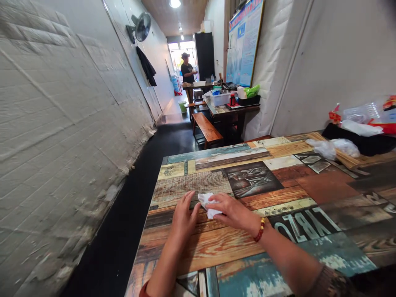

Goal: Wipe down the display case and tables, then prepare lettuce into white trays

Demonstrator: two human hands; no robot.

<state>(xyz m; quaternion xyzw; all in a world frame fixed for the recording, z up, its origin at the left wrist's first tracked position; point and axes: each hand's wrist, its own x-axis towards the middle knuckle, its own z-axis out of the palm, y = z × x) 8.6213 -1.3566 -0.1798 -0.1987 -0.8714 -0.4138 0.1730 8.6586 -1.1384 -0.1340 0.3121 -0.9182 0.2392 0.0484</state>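
Tissue [204, 200] bunched in our R hand [228, 208]; L hand [185, 215] empty, fingers loosely apart. We'd prob. do best pressing it flat on the worktop [216, 245], evenly.

1 white tissue [204, 200] is crumpled into a loose wad. It sits on the wood-patterned table [213, 245], partly covered by the gripping right hand [232, 209].

A white tub [220, 99] stood near the left edge of the rear table [220, 110], a black tray [251, 100] with a green bag [252, 91] near its right; a fan [142, 27] and dark garment [146, 67] hung on the left wall [71, 99].
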